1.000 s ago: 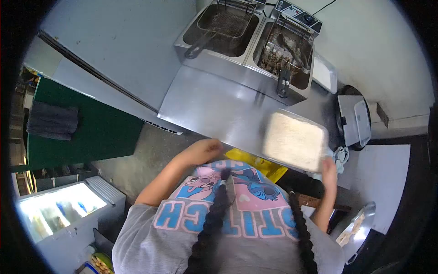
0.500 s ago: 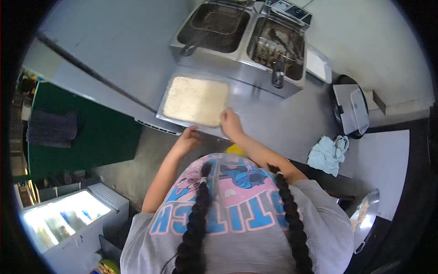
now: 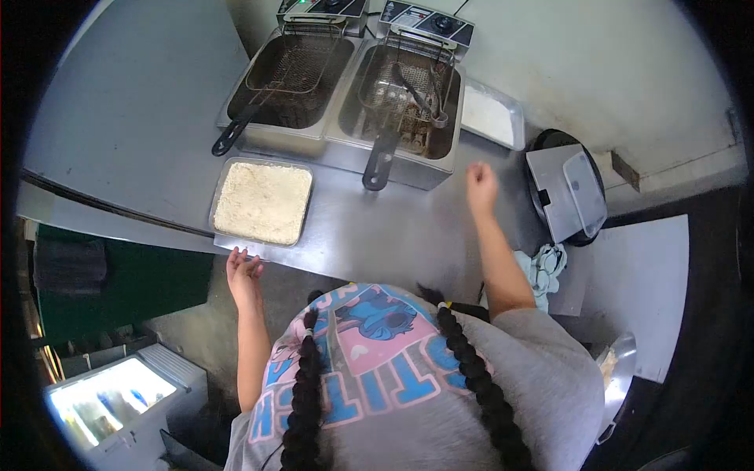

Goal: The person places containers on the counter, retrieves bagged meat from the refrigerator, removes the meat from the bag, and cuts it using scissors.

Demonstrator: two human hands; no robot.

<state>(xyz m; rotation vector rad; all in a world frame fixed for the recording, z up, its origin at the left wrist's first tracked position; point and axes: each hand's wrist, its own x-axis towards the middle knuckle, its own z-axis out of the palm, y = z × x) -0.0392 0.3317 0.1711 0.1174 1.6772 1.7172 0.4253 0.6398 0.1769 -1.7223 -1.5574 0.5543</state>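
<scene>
A clear-rimmed tray of pale flour-like powder [image 3: 263, 202] rests on the left end of the steel counter [image 3: 357, 239]. Just below its near edge is my left hand [image 3: 245, 271], fingers apart and holding nothing. My right hand [image 3: 481, 185] hangs over the counter to the right of the fryers, its fingers curled; whatever it may hold is too small to make out. Nearest to it are the right fryer [image 3: 400, 110], with a basket and tongs inside, and a second white tray [image 3: 491, 116] against the wall.
The left fryer [image 3: 290, 82] has a basket with a black handle. A black round appliance with a lid [image 3: 572, 188] stands at the right, above a pale cloth [image 3: 542, 271]. A metal bowl [image 3: 620, 373] sits lower right, and a lit display case [image 3: 114, 400] lower left.
The powder tray went from right to left across the counter and was let go. My right hand then moved away from it toward the right fryer's side. The camera view has shifted.
</scene>
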